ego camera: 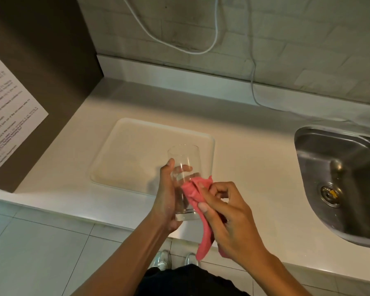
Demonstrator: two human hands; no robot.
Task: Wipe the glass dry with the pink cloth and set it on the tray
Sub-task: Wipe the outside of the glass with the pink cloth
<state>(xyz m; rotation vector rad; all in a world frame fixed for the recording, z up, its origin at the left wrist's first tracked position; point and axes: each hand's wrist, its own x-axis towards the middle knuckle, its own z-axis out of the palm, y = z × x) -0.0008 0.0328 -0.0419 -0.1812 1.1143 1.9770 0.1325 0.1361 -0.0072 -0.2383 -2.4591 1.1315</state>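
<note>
Head view: white countertop (254, 167) (tiled wall behind), one tray (120, 150), one steel sink (340, 178); left hand (167, 195) grips one glass (183, 167), right hand (229, 212) pinches one pink cloth (195, 195).

At the centre of the frame we see the left hand (169, 195) gripping a clear glass (183, 165), rim tilted away. The right hand (229, 218) presses the pink cloth (195, 195) against its lower side. Behind lies the tray (128, 150); a sink (329, 174) sits at right.
</note>
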